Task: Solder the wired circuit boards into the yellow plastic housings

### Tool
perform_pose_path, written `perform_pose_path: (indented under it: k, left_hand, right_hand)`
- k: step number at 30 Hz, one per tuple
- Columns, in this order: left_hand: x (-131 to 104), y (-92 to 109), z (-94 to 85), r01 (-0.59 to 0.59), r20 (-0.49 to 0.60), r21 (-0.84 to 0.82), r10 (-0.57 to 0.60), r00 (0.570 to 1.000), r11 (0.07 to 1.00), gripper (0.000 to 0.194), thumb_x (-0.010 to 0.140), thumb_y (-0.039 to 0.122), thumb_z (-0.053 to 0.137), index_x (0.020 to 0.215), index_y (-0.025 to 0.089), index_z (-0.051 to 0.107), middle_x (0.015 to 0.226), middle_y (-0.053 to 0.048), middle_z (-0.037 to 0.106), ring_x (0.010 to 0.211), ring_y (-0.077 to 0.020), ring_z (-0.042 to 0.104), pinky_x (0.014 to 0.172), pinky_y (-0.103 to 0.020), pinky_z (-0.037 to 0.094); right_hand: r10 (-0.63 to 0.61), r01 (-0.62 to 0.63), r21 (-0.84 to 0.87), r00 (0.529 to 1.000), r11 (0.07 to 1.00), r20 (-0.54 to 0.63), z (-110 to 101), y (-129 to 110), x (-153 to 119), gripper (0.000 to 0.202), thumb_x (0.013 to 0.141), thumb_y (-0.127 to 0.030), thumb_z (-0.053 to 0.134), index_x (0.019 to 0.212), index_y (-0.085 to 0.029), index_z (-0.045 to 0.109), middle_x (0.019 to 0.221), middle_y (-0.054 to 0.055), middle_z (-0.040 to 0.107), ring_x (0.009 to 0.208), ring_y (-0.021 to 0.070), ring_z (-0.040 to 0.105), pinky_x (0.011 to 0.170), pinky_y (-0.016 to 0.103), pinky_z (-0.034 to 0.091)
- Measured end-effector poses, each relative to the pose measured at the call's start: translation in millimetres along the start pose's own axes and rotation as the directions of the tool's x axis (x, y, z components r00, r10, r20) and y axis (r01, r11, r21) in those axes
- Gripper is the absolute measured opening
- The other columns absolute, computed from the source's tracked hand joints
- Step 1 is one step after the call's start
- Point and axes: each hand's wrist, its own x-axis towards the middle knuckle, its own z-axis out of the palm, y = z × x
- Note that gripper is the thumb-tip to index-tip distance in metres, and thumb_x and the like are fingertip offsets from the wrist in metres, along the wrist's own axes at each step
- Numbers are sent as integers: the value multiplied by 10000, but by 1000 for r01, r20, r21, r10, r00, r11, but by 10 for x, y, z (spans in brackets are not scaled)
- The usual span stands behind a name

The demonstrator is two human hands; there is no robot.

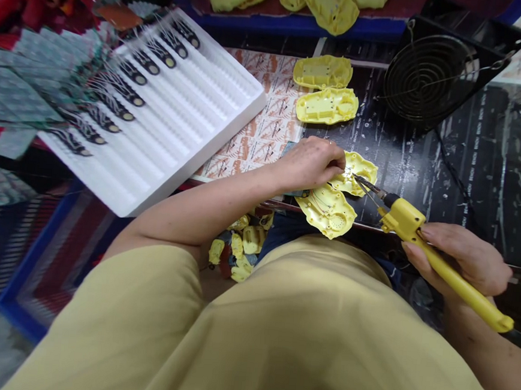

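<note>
Right hand (472, 260) grasping yellow soldering iron (405, 219), tip at yellow shell (367, 167) near front edge of surface (504, 196); left hand (311, 160) alongside, hold unclear.

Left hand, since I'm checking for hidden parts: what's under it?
A yellow shell and blue-grey material show partly from beneath the left hand; whatever lies directly under its palm and fingers is covered.
</note>
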Motion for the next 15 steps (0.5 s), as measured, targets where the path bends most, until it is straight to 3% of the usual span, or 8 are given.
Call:
perform_pose_path:
  k: [5,12,15]
  left_hand:
    - [11,23,22,9,-9,20,-9,1000,1000,297,942,189,579,1096,192,833,1091,-72,824,1056,-250,760,1003,-396,565]
    - [35,28,42,-24,-19,45,25,1000,999,283,941,180,568,1058,204,825,1065,-71,804,1046,-244,747,962,-379,557]
    - [41,21,38,-35,-23,33,36,999,999,280,936,178,558,1032,205,820,1029,-63,794,1021,-233,738,944,-366,550]
  right_hand:
    - [-50,50,0,998,999,46,57,16,71,269,891,-108,859,1033,-257,686,905,-40,829,741,145,798,671,212,652]
    - [-80,80,4,990,997,117,54,42,30,143,963,-190,818,1022,-249,702,895,-1,824,786,168,810,737,244,677]
    - [64,-59,-28,973,998,222,-66,97,-98,87,1036,-286,742,962,-247,715,892,28,821,826,170,811,765,263,683]
